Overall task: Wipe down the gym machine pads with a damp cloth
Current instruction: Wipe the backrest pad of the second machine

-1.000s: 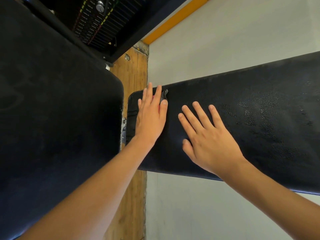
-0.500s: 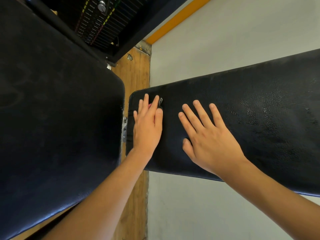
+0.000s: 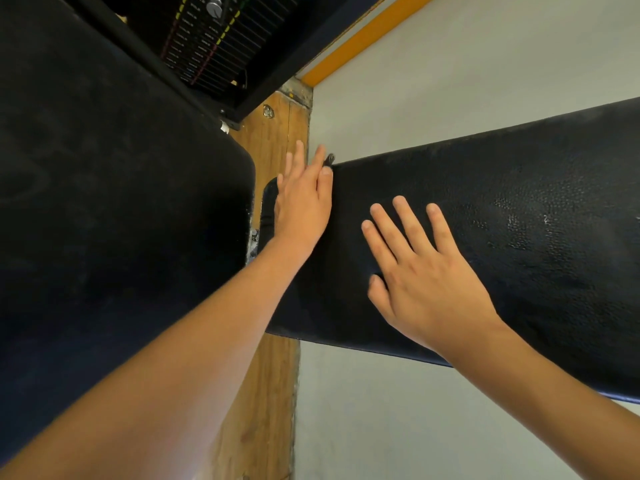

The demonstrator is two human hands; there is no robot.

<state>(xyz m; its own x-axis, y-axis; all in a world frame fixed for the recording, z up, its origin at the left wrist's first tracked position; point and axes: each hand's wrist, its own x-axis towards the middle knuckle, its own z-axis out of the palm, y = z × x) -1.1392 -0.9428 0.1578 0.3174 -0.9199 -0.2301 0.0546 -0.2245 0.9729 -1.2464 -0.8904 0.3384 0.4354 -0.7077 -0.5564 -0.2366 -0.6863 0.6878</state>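
Our left hand [image 3: 303, 202] lies flat, fingers straight, on the left end of the long black pad [image 3: 536, 271]. It covers the cloth [image 3: 329, 160], and only a dark scrap shows at the pad's upper edge. Our right hand [image 3: 426, 275] rests mid-pad, fingers spread, grasping nothing.

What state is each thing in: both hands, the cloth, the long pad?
Left hand: flat, fingers straight, over the long pad's end.
Right hand: flat, fingers spread, on the long pad.
Cloth: mostly hidden under left hand, tip showing.
Long pad: shiny patches toward its right.
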